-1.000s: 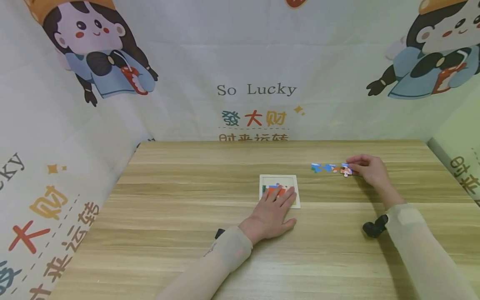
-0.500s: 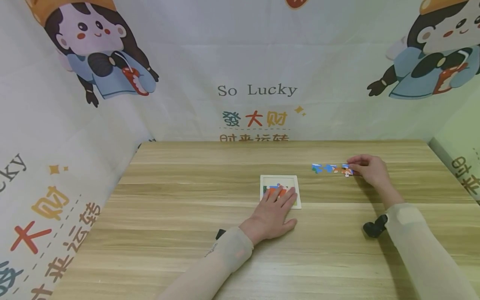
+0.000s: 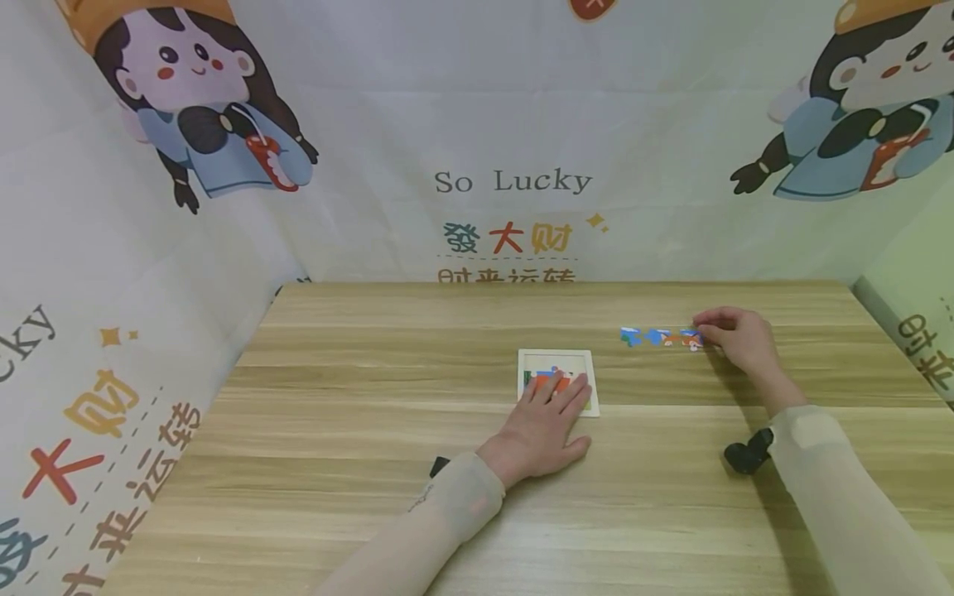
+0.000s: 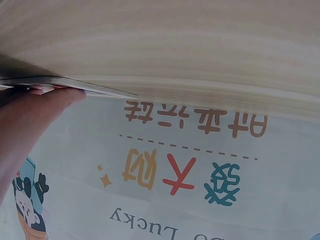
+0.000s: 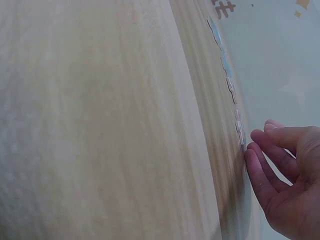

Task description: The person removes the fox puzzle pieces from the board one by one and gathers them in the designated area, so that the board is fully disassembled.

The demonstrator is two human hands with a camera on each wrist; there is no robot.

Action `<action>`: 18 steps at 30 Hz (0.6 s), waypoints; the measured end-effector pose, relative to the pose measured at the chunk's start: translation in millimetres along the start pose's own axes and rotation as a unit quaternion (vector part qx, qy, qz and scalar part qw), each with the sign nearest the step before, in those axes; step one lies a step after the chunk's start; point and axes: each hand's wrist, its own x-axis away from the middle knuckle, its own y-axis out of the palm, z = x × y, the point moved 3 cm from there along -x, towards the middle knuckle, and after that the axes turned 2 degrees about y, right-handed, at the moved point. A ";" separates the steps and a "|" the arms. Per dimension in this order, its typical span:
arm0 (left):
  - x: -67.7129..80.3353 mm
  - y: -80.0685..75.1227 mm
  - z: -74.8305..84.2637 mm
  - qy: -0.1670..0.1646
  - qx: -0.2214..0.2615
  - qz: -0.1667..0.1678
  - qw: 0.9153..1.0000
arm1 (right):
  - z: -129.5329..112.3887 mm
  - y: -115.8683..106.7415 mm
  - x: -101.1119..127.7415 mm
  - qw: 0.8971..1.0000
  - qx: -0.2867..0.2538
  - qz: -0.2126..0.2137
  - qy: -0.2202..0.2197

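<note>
In the head view my left hand lies with its fingers spread over a small white-framed jigsaw puzzle, covering much of the picture in it. Orange and blue parts show past the fingers. My right hand is at the far right of the table, its fingertips right at the right end of a puzzle piece that lies flat. Two more pieces lie to its left in a row: a blue and green piece and a blue and orange piece. In the right wrist view the right hand's fingers are loosely bent.
A wood-grain table carries everything. Behind it hangs a white printed cloth, which also covers the sides. A black device sits at the right sleeve's cuff.
The rightmost piece has turned a little and now lines up with the row. My right fingers have drawn slightly right, uncovering more of it. The left hand stays on the frame.
</note>
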 end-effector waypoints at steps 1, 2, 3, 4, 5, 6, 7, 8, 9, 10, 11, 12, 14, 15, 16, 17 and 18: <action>0.1 -0.2 0.1 -0.001 -0.002 0.000 1.000 | -0.1 -0.2 0.1 1.000 0.003 0.002 -0.001; 0.0 -0.3 0.3 -0.002 -0.003 0.001 1.000 | -0.3 -0.4 0.2 1.000 0.007 0.003 -0.002; -0.3 -0.5 0.5 -0.003 -0.005 0.001 1.000 | -0.4 -0.6 0.3 1.000 0.009 0.005 -0.003; -0.6 -0.7 0.7 -0.005 -0.006 0.001 1.000 | -0.6 -0.7 0.4 1.000 0.008 0.006 -0.004; -0.9 -0.8 1.0 -0.006 -0.009 0.001 1.000 | -0.9 -0.8 0.4 1.000 0.008 0.006 -0.005; -1.3 -1.0 1.1 -0.008 -0.011 0.001 1.000 | -1.4 -1.0 0.4 1.000 0.008 0.007 -0.006; -2.1 -1.1 1.3 -0.010 -0.013 0.000 1.000 | -2.0 -1.2 0.3 1.000 0.010 0.007 -0.007; -3.0 -1.1 1.4 -0.012 -0.014 0.000 1.000 | -2.8 -1.3 0.3 1.000 0.011 0.008 -0.006; -3.8 -1.5 1.6 -0.015 -0.014 -0.001 1.000 | -3.8 -1.4 0.2 1.000 0.012 0.008 -0.007; -4.5 -1.7 1.8 -0.018 -0.017 -0.002 1.000 | -5.1 -1.3 0.3 1.000 0.011 0.006 -0.006; -5.4 -2.0 2.0 -0.020 -0.019 -0.004 1.000 | -6.4 -0.9 0.4 1.000 0.007 0.005 -0.005; -6.2 -2.3 2.2 -0.023 -0.022 -0.006 0.999 | -7.8 -0.6 0.5 1.000 0.006 0.003 -0.006; -7.4 -2.7 2.6 -0.027 -0.026 -0.008 0.999 | -10.7 0.6 0.9 1.000 0.001 0.001 -0.009; -7.7 -3.0 2.8 -0.028 -0.029 -0.008 0.999 | -12.1 1.3 1.0 1.000 -0.001 0.001 -0.012; -8.0 -3.3 2.9 -0.029 -0.031 -0.008 0.999 | -13.5 2.1 1.1 1.000 -0.002 0.002 -0.015; -8.0 -3.5 3.0 -0.029 -0.030 -0.008 0.999 | -14.8 3.0 1.1 1.000 -0.004 0.003 -0.019; -8.1 -3.5 3.0 -0.029 -0.029 -0.007 0.999 | -16.3 4.0 1.2 1.000 -0.003 0.004 -0.022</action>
